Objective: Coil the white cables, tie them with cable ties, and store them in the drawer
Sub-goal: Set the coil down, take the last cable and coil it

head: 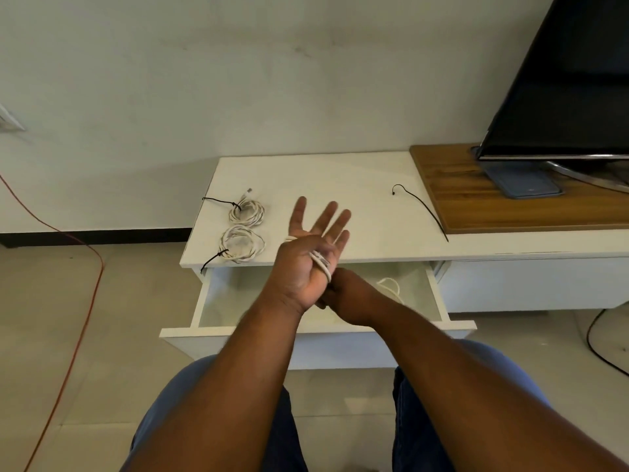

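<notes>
Left hand: raised over the front edge of the cabinet top, fingers straight and spread, white cable wound in loops round the palm. Right hand: low, tucked behind the left hand's heel; its fingers are hidden, so whether it holds anything cannot be told. Cable slack: trails into the open drawer, right half. Rear coil and front coil: tied with black ties, at the top's front-left corner. Loose cable tie: well apart, toward the top's right end, beside the wooden panel. Risks, as judged: loops may slide off the straight fingers and spring open; reaching for the distant tie takes one hand away and could loosen the winding; the slack may catch on the drawer.
</notes>
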